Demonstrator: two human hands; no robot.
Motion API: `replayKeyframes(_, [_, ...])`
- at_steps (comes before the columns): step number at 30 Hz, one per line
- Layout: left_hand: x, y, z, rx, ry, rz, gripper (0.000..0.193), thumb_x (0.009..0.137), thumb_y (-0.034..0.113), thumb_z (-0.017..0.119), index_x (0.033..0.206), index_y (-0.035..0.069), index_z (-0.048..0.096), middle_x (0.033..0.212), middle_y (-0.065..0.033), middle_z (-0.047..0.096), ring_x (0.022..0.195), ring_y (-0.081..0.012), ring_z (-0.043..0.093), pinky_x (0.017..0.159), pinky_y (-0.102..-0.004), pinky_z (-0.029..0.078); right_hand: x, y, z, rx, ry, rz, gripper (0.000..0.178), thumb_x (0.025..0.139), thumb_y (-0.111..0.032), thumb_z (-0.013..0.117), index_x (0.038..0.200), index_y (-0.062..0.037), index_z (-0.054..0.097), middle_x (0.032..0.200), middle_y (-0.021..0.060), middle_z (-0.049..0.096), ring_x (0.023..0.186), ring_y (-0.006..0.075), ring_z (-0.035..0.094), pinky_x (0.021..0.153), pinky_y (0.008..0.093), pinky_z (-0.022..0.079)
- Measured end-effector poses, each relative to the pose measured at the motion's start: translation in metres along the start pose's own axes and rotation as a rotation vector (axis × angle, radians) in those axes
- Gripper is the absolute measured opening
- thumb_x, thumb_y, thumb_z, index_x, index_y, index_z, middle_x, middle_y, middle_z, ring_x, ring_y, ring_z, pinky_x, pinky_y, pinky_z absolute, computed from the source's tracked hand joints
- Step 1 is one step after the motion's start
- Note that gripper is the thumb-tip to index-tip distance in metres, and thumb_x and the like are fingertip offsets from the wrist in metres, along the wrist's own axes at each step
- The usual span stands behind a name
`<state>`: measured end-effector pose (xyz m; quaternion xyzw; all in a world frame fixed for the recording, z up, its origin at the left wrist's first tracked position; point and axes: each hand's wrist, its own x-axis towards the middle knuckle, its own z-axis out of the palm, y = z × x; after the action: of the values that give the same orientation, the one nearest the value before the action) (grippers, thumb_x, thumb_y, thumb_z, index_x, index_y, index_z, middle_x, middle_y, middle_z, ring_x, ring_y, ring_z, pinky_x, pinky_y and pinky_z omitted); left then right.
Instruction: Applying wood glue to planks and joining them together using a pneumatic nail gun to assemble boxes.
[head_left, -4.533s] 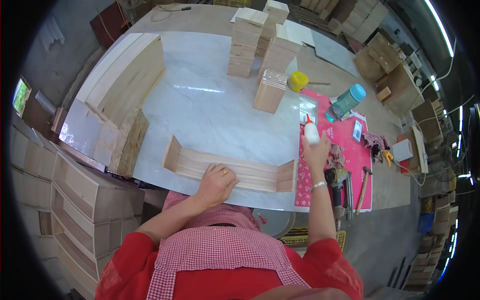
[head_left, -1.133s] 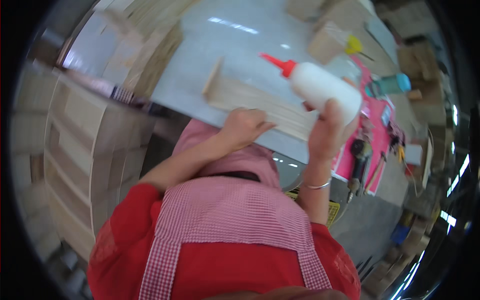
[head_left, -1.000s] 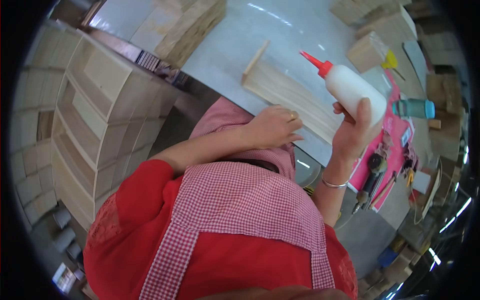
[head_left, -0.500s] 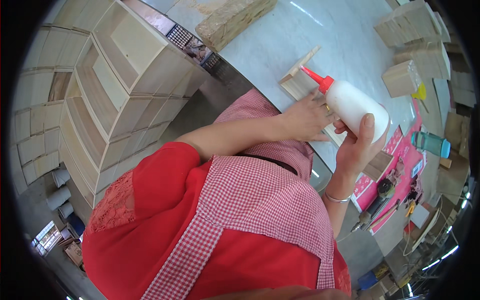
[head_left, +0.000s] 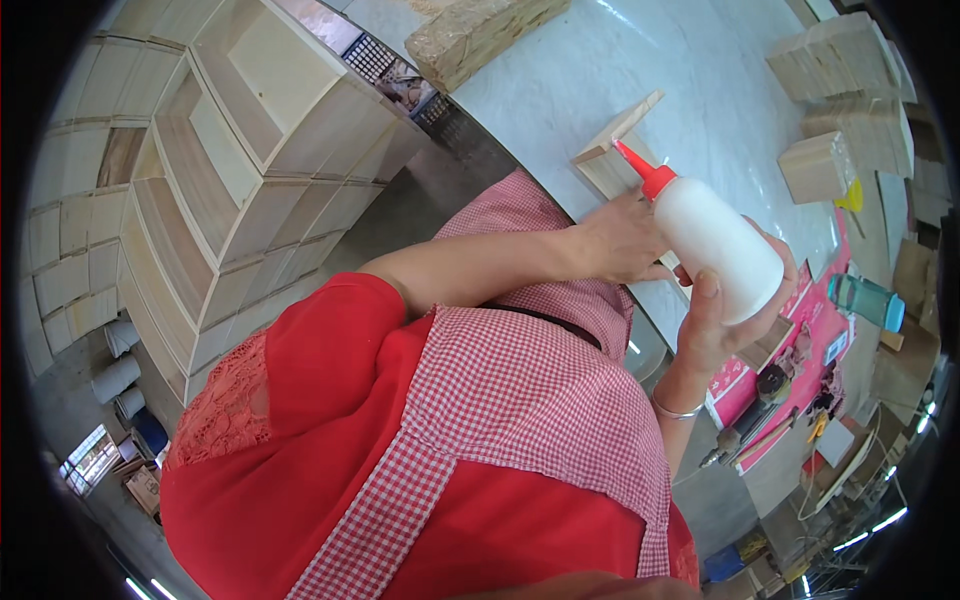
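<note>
My right hand (head_left: pixel 728 318) is wrapped round a white squeeze bottle (head_left: pixel 715 245) with a red cap and pointed red nozzle. The bottle is tilted, its nozzle tip pointing up and left over a small pale wooden frame (head_left: pixel 608 168) on the table. My left hand (head_left: pixel 622 240) grips the near part of this frame, with its fingers partly hidden behind the bottle. One thin board of the frame stands up at its far end. Whether the nozzle touches the wood I cannot tell.
Stacked wooden drawer boxes (head_left: pixel 300 130) rise at the left. A wrapped block (head_left: pixel 480 40) lies at the table's far edge. Wood stacks (head_left: pixel 835 60) stand at the right, with a teal bottle (head_left: pixel 866 300) and a power tool (head_left: pixel 745 425) nearer, by a pink cloth (head_left: pixel 730 400).
The view has shifted slightly. My right hand has moved the squeeze bottle a little lower and tilted it more steeply. My left hand stays at the wooden frame.
</note>
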<state>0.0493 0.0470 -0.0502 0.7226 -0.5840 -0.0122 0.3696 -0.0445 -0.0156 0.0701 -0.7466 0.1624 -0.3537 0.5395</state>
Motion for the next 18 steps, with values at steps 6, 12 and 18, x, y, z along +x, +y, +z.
replayKeyframes(6, [0.001,-0.002,0.003,0.076,-0.006,0.04,0.049,0.088,0.032,0.06,0.128,0.006,0.056,0.133,-0.0188,0.057,0.129,-0.0376,0.049,0.111,-0.051,0.037,0.005,0.009,-0.002,-0.102,-0.043,-0.148,0.073,0.08,-0.031,0.082,0.129,-0.0002,0.039,0.119,0.022,0.059,0.103,0.0307,0.064,0.08,0.0381,0.059])
replayKeyframes(12, [0.001,-0.004,0.011,0.09,0.006,0.052,0.061,0.083,0.04,0.066,0.131,0.004,0.053,0.136,-0.0181,0.053,0.133,-0.0371,0.044,0.114,-0.0521,0.031,0.01,0.005,-0.002,-0.103,-0.076,-0.146,0.072,0.075,-0.02,0.083,0.127,0.0005,0.038,0.118,0.0212,0.057,0.11,0.0309,0.061,0.094,0.0428,0.053])
replayKeyframes(18, [-0.002,-0.004,0.003,-0.096,-0.021,0.022,0.069,0.084,0.048,0.067,0.137,0.005,0.051,0.142,-0.019,0.048,0.139,-0.0371,0.036,0.117,-0.0542,0.024,0.023,0.01,0.0,-0.139,-0.058,-0.212,0.069,0.075,-0.013,0.082,0.127,0.0012,0.039,0.118,0.0206,0.056,0.11,0.0304,0.061,0.095,0.0425,0.053])
